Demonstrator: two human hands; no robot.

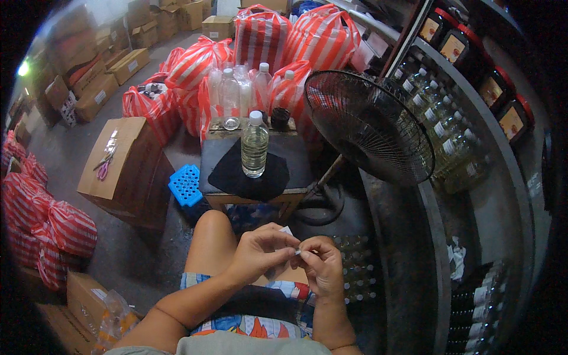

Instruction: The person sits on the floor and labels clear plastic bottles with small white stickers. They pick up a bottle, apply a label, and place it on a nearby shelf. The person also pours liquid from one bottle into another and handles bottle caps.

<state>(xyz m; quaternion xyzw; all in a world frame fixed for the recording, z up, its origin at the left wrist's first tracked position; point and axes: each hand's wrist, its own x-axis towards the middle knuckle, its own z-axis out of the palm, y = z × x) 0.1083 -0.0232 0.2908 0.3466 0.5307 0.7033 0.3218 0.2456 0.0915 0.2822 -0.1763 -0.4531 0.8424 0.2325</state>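
Note:
Above my lap, my left hand (265, 252) and my right hand (322, 265) meet, thumbs and forefingers pinching a small white piece (297, 251). What it is made of is too small to tell. A white paper-like corner (286, 230) shows behind the fingers of my left hand, the remainder hidden. In front of my knees, a clear plastic bottle (254, 148) with a white cap and pale yellowish liquid stands upright on a black cloth (222, 177). The cloth lies on a small dark-topped table (288, 144).
Several empty bottles (230, 95) stand behind the table. A pedestal fan (368, 128) is close on the right, beside shelves of filled bottles (437, 115). Scissors (104, 166) lie on a cardboard box (117, 159) at left, near a blue plastic stool (185, 184). Striped bags (262, 40) are piled behind.

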